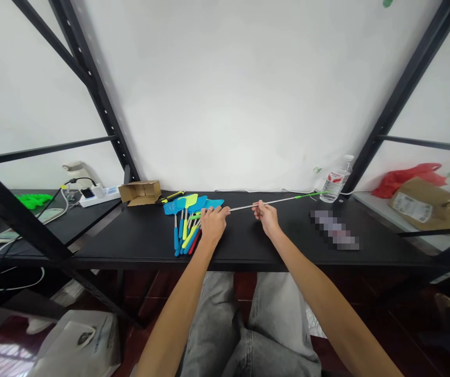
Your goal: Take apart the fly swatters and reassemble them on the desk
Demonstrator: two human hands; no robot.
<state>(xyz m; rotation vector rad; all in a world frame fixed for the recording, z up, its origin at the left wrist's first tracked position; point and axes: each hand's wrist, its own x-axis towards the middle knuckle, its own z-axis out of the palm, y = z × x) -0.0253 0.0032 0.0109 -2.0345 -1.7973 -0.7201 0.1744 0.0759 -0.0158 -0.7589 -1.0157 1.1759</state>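
A telescopic fly swatter with a thin silver rod is stretched out in front of me, just above the black table. Both of my hands are on it. My left hand is closed around its left part, beside the pile. My right hand pinches the rod further right, fingers together. Past it, the rod runs to a thin green end near the water bottle; whether that is the head seen edge-on I cannot tell. Several fly swatters with blue and yellow-green heads lie heaped at my left hand, which partly hides them.
An open cardboard box and a yellow-black cutter lie at the back left. A water bottle stands back right, near a blurred-out item. Black shelf posts frame both sides. A power strip sits far left.
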